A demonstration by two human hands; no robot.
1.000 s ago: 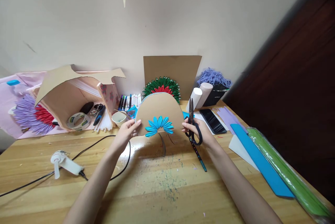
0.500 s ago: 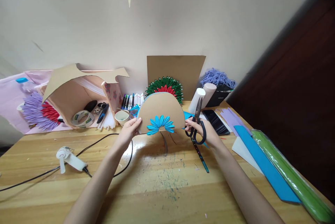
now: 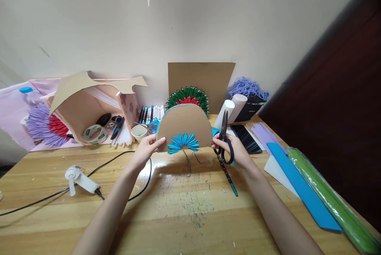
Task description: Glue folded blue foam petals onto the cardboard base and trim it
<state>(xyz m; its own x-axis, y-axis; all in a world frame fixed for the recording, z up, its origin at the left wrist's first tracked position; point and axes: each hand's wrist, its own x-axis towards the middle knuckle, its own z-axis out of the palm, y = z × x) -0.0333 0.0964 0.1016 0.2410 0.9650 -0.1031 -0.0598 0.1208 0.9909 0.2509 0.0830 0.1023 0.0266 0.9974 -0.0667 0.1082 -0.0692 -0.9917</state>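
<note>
Held up above the desk is a half-round piece of cardboard [image 3: 184,122], with a fan of folded blue paper petals [image 3: 183,142] along its straight lower edge. My left hand [image 3: 148,149] pinches its left lower corner, thumb in front. At the right corner, my right hand [image 3: 233,147] grips the cardboard edge and also carries black-handled scissors [image 3: 224,136], blades pointing up. A dark patterned pencil [image 3: 228,177] lies on the desk under the right hand. Behind the cardboard, a green and red petal fan [image 3: 187,95] leans against a brown cardboard sheet [image 3: 202,74].
To the left stand an open pink box [image 3: 86,108] with a tape roll [image 3: 94,134], a paper cup [image 3: 139,132] and a white glue gun [image 3: 81,180] with a black cord. Several markers [image 3: 151,114], a phone [image 3: 245,139], blue paper [image 3: 303,185] and a green wrapped roll [image 3: 330,195] lie around.
The cardboard has tilted slightly, and its right corner sits a little further right. Both hands keep their hold, and the scissors have turned a little.
</note>
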